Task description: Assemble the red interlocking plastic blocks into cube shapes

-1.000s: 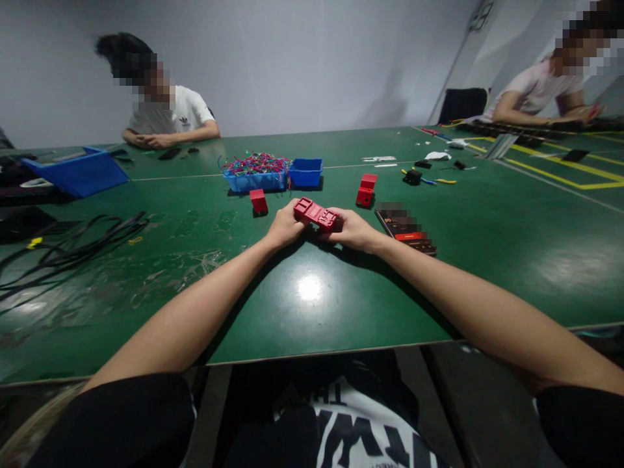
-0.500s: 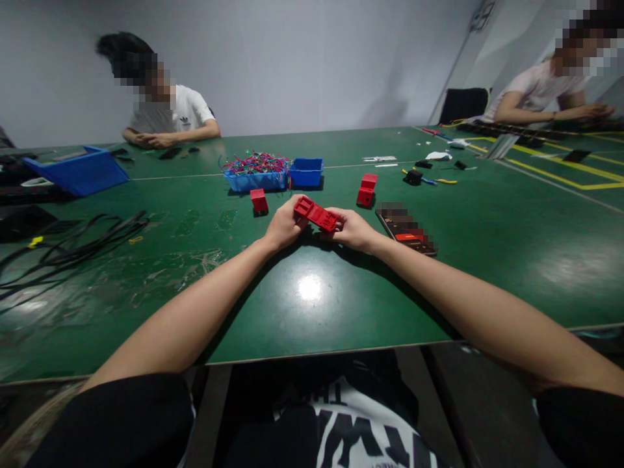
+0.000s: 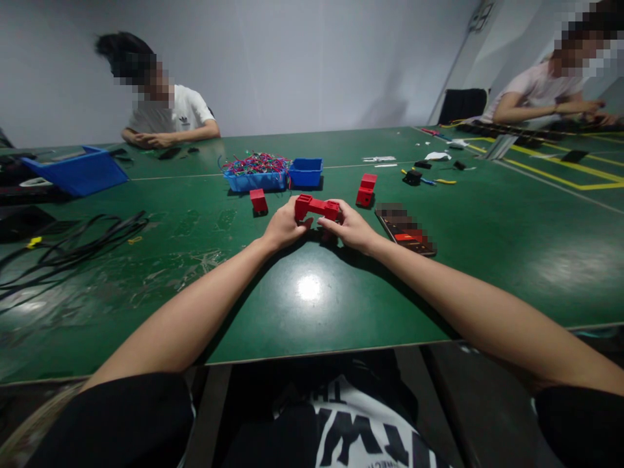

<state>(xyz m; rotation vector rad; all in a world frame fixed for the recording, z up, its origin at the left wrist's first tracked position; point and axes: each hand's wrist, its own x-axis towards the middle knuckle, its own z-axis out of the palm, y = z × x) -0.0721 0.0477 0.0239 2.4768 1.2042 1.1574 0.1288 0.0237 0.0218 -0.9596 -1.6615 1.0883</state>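
Between my hands is a red plastic part (image 3: 316, 207) with a blocky end on each side and a thinner bridge in the middle. My left hand (image 3: 285, 224) grips its left end, the thumb below it. My right hand (image 3: 351, 227) is closed round the right end; some of its fingers are hidden behind the part. Past my left hand stands a small red block (image 3: 259, 201). Beyond my right hand lies another red piece (image 3: 366, 190), made of two stepped blocks.
A blue bin of coloured wires (image 3: 257, 180) stands ahead, beside a smaller blue bin (image 3: 306, 172). A phone (image 3: 405, 231) lies right of my right hand. Black cables (image 3: 73, 253) and a tilted blue bin (image 3: 80, 170) are at left. Two people sit across the green table (image 3: 312, 318).
The red part has turned in my hands, from slanting with its hollow ends showing to nearly level. My right hand has shifted its hold, its thumb now below the part.
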